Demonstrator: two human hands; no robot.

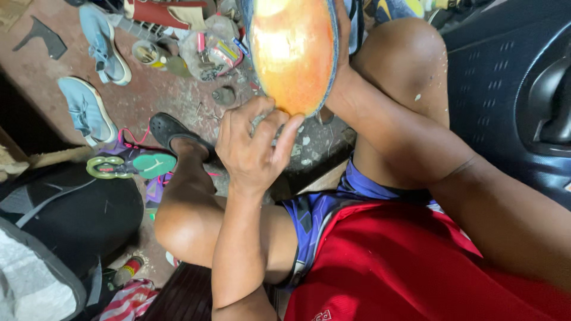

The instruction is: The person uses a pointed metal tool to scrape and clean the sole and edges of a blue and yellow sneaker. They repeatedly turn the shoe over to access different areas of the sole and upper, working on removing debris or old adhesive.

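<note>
Holding an upturned shoe (292,53) over the knees, the person keeps its sole facing the camera. That sole is a long oval, glossy and wet-looking, yellow at the middle and orange-red toward its blue-grey rim; it looks coated with glue, though this is a judgement. The right hand (344,35) is wrapped round the far edge of the shoe, fingers mostly hidden behind it, clamped on the upper. The left hand (253,145) sits at the shoe's near tip, fingers curled and pinched together against the rim; something small and pale may lie between them, but it cannot be made out.

To work this edge well, the shoe wants steadying firmly with the right hand while the left presses in short, even touches along the rim, keeping skin off the shiny face.

Below the shoe, the floor (172,95) is rough reddish concrete, dusty and speckled. Left of the shoe stand two pale blue sneakers (95,77), soft and laced, and a small open tin (146,53). Lower left of it, a black clog (172,132) covers the person's foot, beside a green insole (153,164). Red shorts (404,261) fill the foreground.
</note>
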